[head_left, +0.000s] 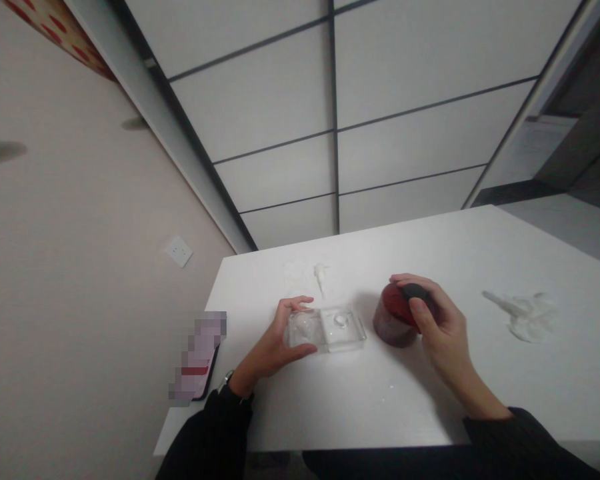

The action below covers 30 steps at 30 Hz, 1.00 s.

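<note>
Sitting at the near edge of a white rectangular table [380, 400], the person has both hands out over its middle. At the table's left edge lies a dark phone [200, 363], its screen blurred past reading; far of the hands sits a small crumpled clear plastic wrapper [321, 275], and well off to the right a larger crumpled piece of clear film [523, 313]. None of these lies between the hands and what they hold — the stretch of table around them is bare white surface.

The left hand [275, 343] is curled around the left end of a clear rectangular plastic box [327, 329], thumb on the near side and fingers over the far side, gripping it where it rests flat on the table. The box's long axis runs left to right, roughly level with the table's near edge; something small and pale shows inside, too faint to name.

Just right of the box, apart from it, stands a round dark-red jar with a red lid [394, 319], tipped a little so the lid faces up and toward the left. The right hand [440, 327] is closed about its right side, thumb along the near edge, and a small black object [413, 291] sits under the fingers at the lid's far right rim — whether it is a knob or something separate, I cannot tell.

No brand, label or lettering can be read on the box or the jar.
</note>
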{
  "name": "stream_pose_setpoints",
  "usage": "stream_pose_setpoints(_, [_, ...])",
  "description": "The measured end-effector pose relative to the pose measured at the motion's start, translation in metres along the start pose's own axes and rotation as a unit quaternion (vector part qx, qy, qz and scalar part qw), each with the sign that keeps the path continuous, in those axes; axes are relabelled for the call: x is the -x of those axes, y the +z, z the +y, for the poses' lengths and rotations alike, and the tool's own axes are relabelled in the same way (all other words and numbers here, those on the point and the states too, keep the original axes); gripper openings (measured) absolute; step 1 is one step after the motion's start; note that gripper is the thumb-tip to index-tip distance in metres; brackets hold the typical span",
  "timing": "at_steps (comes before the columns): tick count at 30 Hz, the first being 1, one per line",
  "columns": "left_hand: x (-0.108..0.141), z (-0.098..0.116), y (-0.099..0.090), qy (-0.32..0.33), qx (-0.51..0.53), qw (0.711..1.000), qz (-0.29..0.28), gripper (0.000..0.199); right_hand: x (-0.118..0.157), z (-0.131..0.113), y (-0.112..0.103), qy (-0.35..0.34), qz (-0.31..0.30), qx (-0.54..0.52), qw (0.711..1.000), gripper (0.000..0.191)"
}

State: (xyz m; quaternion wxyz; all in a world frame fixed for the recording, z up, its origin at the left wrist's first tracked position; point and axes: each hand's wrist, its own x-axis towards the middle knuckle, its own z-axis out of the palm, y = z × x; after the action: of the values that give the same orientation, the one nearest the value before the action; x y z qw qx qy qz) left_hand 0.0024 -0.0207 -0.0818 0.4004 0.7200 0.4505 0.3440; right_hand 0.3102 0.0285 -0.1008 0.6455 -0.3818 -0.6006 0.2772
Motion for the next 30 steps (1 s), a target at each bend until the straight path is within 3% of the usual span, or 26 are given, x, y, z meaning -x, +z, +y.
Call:
stream_pose_setpoints(3, [-0.0001, 0.0017, 0.0000, -0.002, -0.013, 1.000, -0.014, 0.045, 0.0000, -0.0006, -0.0002, -0.001, 0.004, 0.007, 1.000, 0.023])
stream_pose_setpoints(7, [-0.0008, 0.0029, 0.0003, -0.005, -0.005, 1.000, -0.003, 0.055, 0.0001, 0.0000, -0.0002, -0.001, 0.002, 0.007, 1.000, 0.024])
stream_pose_setpoints(11, [-0.0012, 0.0038, 0.0003, 0.005, -0.030, 0.999, -0.020, 0.046, -0.0004, -0.0003, 0.0000, -0.004, 0.003, 0.009, 1.000, 0.024])
stream_pose_setpoints(16, [-0.0011, 0.0056, 0.0001, -0.012, -0.036, 0.999, 0.002, 0.058, -0.0006, -0.0022, 0.0003, -0.001, 0.007, 0.013, 1.000, 0.026])
stream_pose_setpoints(20, [-0.0016, 0.0048, 0.0000, 0.013, -0.052, 0.998, -0.018, 0.050, -0.0004, -0.0029, 0.0002, 0.000, 0.008, 0.013, 1.000, 0.026])
stream_pose_setpoints(23, [-0.0018, 0.0037, 0.0004, 0.010, -0.034, 0.999, 0.000, 0.053, -0.0009, -0.0030, 0.0007, 0.002, 0.010, 0.011, 1.000, 0.026])
stream_pose_setpoints(27, [-0.0026, 0.0051, 0.0006, 0.017, -0.048, 0.999, -0.009, 0.038, -0.0019, -0.0033, 0.0013, 0.007, 0.011, 0.006, 1.000, 0.027])
stream_pose_setpoints(30, [-0.0025, 0.0060, 0.0009, 0.016, -0.051, 0.998, -0.011, 0.041, -0.0022, -0.0031, 0.0013, 0.008, 0.013, 0.003, 1.000, 0.028])
